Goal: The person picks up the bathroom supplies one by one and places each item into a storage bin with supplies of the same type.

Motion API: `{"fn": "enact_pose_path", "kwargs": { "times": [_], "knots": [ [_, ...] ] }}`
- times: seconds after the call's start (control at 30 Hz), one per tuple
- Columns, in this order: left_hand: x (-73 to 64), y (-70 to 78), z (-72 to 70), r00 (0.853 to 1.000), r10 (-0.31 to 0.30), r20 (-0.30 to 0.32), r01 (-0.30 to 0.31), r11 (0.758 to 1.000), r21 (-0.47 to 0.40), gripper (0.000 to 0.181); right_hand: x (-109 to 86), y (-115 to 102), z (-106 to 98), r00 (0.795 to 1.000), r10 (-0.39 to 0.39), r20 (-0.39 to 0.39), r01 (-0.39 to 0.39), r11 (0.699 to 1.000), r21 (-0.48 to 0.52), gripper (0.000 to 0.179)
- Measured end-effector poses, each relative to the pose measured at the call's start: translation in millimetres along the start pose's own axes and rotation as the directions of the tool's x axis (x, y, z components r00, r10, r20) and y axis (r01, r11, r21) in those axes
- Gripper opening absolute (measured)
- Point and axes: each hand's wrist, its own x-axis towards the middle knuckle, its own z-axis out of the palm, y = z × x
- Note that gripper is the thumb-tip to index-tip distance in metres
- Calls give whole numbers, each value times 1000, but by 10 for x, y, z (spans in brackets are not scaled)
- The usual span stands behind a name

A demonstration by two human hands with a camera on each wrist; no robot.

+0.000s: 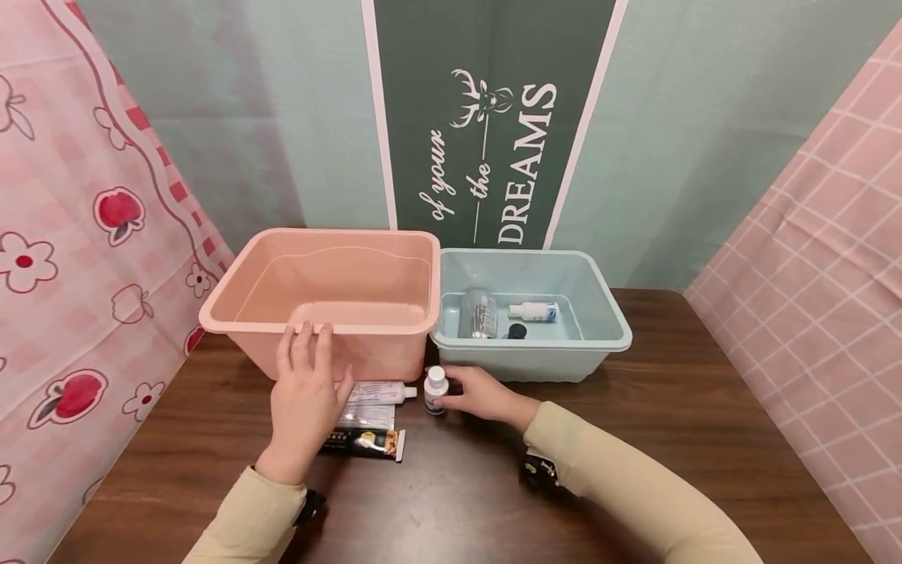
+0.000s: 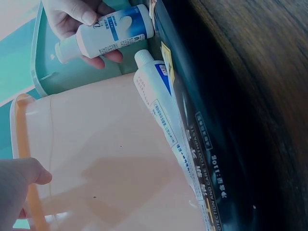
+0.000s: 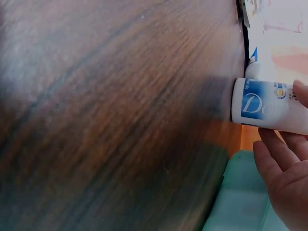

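My right hand pinches a small white bottle with a white cap and blue label. It stands upright on the table near the pink bin's front right corner; thumb and fingers lie on either side in the right wrist view. My left hand touches the front rim of the pink bin, fingers fairly straight, with the thumb in front of the wall. Below that hand lie a white tube, a pale flat packet and a black toothpaste tube, partly hidden by it.
A light blue bin stands right beside the pink one. Inside it lie a clear container, a white and blue bottle and something with a black cap. Cloth curtains stand behind the dark wooden table.
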Motion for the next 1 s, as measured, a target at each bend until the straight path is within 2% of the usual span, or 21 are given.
{"fn": "enact_pose_path", "kwargs": {
  "times": [0.1, 0.33, 0.7, 1.0],
  "knots": [
    [-1, 9, 8, 1000, -3, 2, 3, 1000, -2, 64, -6, 7, 9, 1000, 0, -8, 0, 1000, 1, 37],
    [-7, 28, 8, 1000, -14, 16, 14, 1000, 0, 63, -50, -7, 20, 1000, 22, 10, -22, 998, 58, 46],
    [-10, 20, 1, 1000, -11, 8, 11, 1000, 0, 64, -93, -32, 42, 1000, 6, 27, -9, 996, 88, 47],
    [-5, 14, 5, 1000, -5, 4, 5, 1000, 3, 64, -109, -61, 57, 997, -63, 42, 62, 998, 15, 42]
  ]
}}
